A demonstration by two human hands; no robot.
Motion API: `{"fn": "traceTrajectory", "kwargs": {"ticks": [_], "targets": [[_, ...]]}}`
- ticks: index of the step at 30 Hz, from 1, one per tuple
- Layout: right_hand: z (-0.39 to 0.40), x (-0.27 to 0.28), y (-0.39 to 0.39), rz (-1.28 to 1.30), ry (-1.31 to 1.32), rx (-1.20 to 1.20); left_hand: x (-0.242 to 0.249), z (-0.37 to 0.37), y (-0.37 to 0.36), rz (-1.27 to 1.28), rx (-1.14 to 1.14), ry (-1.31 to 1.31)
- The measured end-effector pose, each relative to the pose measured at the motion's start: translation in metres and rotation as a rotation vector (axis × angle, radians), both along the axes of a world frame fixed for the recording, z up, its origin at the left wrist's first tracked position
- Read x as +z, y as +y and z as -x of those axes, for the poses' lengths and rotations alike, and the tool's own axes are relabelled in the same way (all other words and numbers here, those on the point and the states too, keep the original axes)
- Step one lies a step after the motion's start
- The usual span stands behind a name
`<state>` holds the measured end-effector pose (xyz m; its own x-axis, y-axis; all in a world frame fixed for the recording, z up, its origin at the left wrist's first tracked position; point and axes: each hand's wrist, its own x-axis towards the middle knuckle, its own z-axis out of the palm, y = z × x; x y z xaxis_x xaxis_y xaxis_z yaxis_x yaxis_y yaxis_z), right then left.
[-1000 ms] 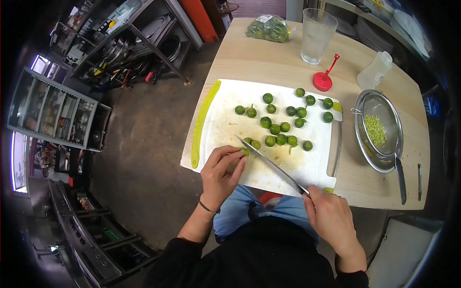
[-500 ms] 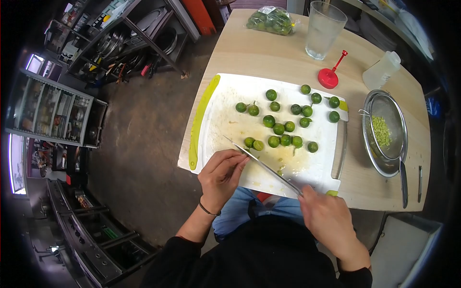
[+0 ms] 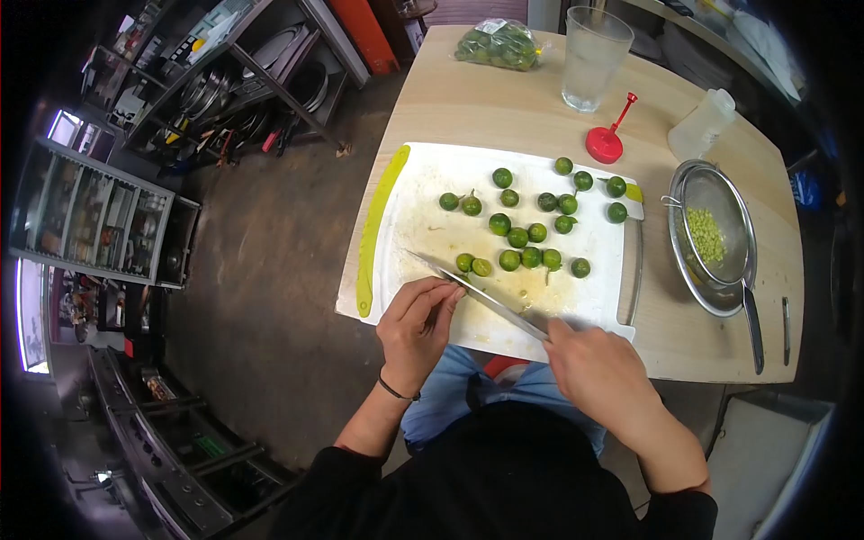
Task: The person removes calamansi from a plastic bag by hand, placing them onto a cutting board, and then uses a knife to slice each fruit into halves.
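Observation:
My right hand [image 3: 598,373] is wrapped around the handle of a knife [image 3: 499,308], its blade pointing up and left over the white cutting board [image 3: 418,193]. My left hand [image 3: 416,324] is closed at the board's near edge, fingertips pinched together against the blade; whatever they hold is hidden. Just beyond the blade sit two small green limes [image 3: 481,267], one paler. Several more whole limes [image 3: 499,224] lie scattered over the middle and right of the board, some with stems. Wet juice and small green bits mark the board's surface near the knife.
A metal strainer [image 3: 717,225] holding pale green seeds rests on a steel bowl to the right. Behind the board stand a bag of limes [image 3: 498,45], a clear plastic pitcher [image 3: 596,58], a red funnel [image 3: 605,144] and a translucent bottle [image 3: 702,126]. A thin pen-like object [image 3: 786,330] lies far right.
My right hand and the knife have moved slightly up and left, the blade sliding along by my left fingertips. The view has shifted a little; the limes stay in place.

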<state>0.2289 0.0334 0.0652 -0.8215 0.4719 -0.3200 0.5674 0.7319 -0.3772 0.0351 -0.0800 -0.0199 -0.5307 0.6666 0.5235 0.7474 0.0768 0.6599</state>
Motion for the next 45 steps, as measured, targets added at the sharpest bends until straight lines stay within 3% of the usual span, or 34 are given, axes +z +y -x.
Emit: {"fn": "traceTrajectory", "kwargs": {"ticks": [5, 7, 12, 17, 21, 23, 28, 33, 41, 43, 45], "targets": [[-0.032, 0.018, 0.002, 0.000, 0.010, -0.056, 0.007, -0.001, 0.004, 0.024, 0.028, -0.035], [-0.045, 0.016, 0.008, 0.005, 0.032, -0.078, 0.011, 0.005, 0.006, 0.035, -0.021, 0.065], [-0.067, 0.012, 0.019, 0.133, 0.188, -0.363, 0.029, 0.027, 0.031, 0.088, -0.024, 0.005], [-0.082, 0.011, 0.014, 0.118, 0.136, -0.285, 0.034, 0.051, 0.060, 0.201, -0.139, 0.252], [-0.080, 0.016, 0.002, 0.065, 0.070, -0.109, 0.028, 0.063, 0.071, 0.271, -0.143, 0.195], [-0.074, 0.013, -0.003, 0.049, 0.062, -0.061, 0.028, 0.064, 0.074, 0.352, -0.094, 0.039], [-0.059, 0.006, -0.011, 0.016, 0.102, 0.021, 0.032, 0.063, 0.076, 0.286, -0.031, 0.108], [-0.051, 0.006, -0.016, -0.048, 0.099, -0.008, 0.021, 0.072, 0.087, 0.211, -0.153, 0.238], [-0.056, 0.006, -0.013, -0.074, 0.106, -0.118, 0.069, 0.045, 0.025, 0.273, -0.102, 0.059], [-0.055, 0.000, -0.011, -0.080, 0.115, -0.153, 0.058, 0.039, 0.003, 0.260, -0.124, 0.087], [-0.056, -0.014, -0.011, -0.139, 0.152, -0.168, 0.048, 0.020, -0.012, 0.288, -0.130, -0.108]]}}
